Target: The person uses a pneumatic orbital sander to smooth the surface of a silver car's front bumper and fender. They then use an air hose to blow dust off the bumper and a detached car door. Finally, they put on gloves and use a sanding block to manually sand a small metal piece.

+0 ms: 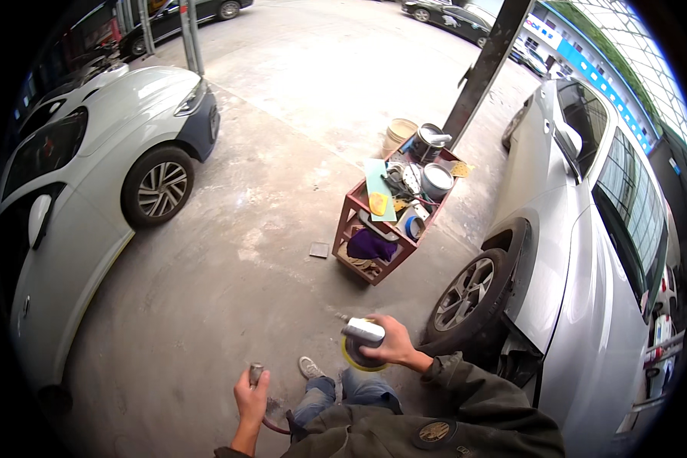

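My right hand (394, 342) is wrapped round a round palm sander (365, 331) with a silver-white top and a yellow-edged pad. A short metal fitting (342, 315) sticks out from the sander's far side. In my left hand (250, 395), low and to the left, is a metal hose coupling (256, 372), its end pointing up. A dark red hose (275, 427) curves from below that hand toward my jacket. The coupling and the sander are apart. My fingers hide part of both.
Ahead stands a red tool cart (346, 229) loaded with cans, a yellow sponge (378, 203) and a purple cloth (372, 245). Close on my right is a silver car (580, 252), its trim open behind the front wheel (466, 294). A white car (91, 183) is at left.
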A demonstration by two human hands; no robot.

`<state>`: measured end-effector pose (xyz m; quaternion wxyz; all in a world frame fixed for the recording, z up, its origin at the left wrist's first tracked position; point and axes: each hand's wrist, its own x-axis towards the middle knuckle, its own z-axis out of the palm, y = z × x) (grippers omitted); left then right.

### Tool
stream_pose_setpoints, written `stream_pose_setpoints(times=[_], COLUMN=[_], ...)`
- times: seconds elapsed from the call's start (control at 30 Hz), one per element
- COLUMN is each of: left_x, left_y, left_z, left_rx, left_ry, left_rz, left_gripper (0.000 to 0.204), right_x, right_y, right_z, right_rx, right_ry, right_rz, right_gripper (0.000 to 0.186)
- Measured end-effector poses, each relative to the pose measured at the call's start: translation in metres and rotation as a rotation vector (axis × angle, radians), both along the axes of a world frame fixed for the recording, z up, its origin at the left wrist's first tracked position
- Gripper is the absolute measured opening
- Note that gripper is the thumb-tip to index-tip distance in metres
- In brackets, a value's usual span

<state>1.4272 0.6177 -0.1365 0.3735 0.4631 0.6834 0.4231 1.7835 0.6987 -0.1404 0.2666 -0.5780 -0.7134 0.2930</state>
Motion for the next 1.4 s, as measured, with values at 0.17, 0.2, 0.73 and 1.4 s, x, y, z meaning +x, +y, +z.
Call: stream_pose_setpoints(times=[0.17,0.2,0.73,1.4], left_x=[-0.005,-0.005,0.086,0.164], left_y=[0.033,0.035,0.198,0.232], left_z=[-0.008,-0.022,-0.048,-0.01], left_rx=[-0.318,-0.317,-0.349,-0.525], left_ry=[-0.309,-0.288,-0.134,0.059], left_rz=[0.243,0.25,0.43,0.666], left_gripper=[0.026,0.028,0.032,0.026], right_x=[0.046,0.056,0.25,0.316], right_y=[0.046,0.06,0.434,0.69], right_z=[-0.039,-0.04,-0.033,-0.134], right_rx=[-0.234,-0.258,-0.154,-0.215], right_ry=[0.411,0.513,0.877,-0.405], right_rz=[-0.765,-0.874,-0.88,-0.787], right_gripper=[0.068,0.066,0.033,0.066])
